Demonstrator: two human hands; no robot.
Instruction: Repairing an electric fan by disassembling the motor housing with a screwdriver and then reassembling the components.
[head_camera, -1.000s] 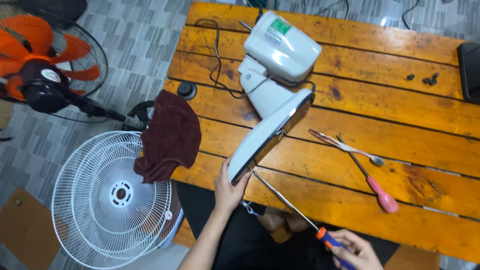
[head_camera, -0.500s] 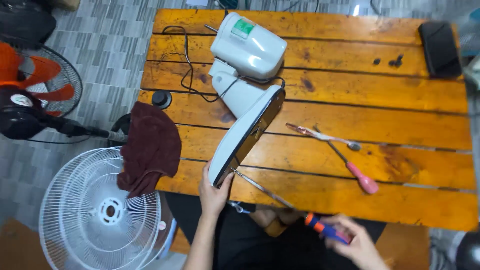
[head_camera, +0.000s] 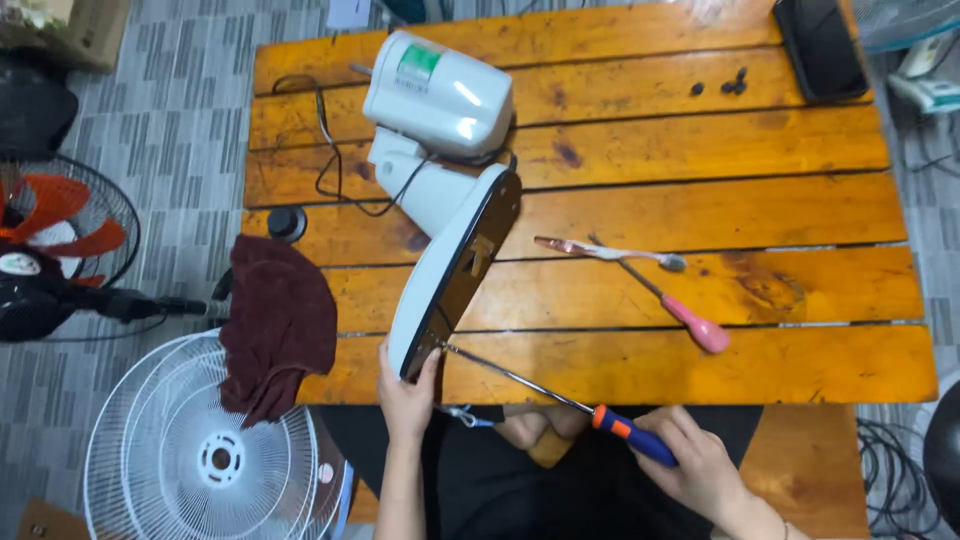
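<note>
A white fan base (head_camera: 445, 280) stands tipped on its edge near the front left of an orange wooden slat table (head_camera: 800, 210), its dark underside turned toward the right, with the fan's white motor housing (head_camera: 440, 95) lying behind it toward the table's far side. The left hand (head_camera: 405, 390) wraps around the base's lower rim at the table's front edge, fingers closed on it and thumb up along the dark face. The right hand (head_camera: 695, 465), below the table edge, is closed around the orange-and-blue handle of a long screwdriver (head_camera: 560, 395), whose steel shaft slants up and left across the front plank until its tip meets the underside of the base close to the left hand.

To the right, near the middle of the table, a pink-handled screwdriver (head_camera: 680, 310) lies crossed with a slim pink-and-white tool (head_camera: 610, 252) that may be a toothbrush; the view does not settle it. A black power cord (head_camera: 325, 150) loops across the far left planks beside the motor housing, and a small black knob (head_camera: 287, 222) sits at the left edge. A few dark screws (head_camera: 730, 85) rest on a far plank, and a black phone (head_camera: 822, 45) lies at the far right corner.

A dark maroon cloth (head_camera: 275, 325) hangs off the table's left front corner, draped partly over a white wire fan grille (head_camera: 190, 450) on the tiled floor. Farther left stands another fan with orange blades (head_camera: 60, 215) behind a black guard.
</note>
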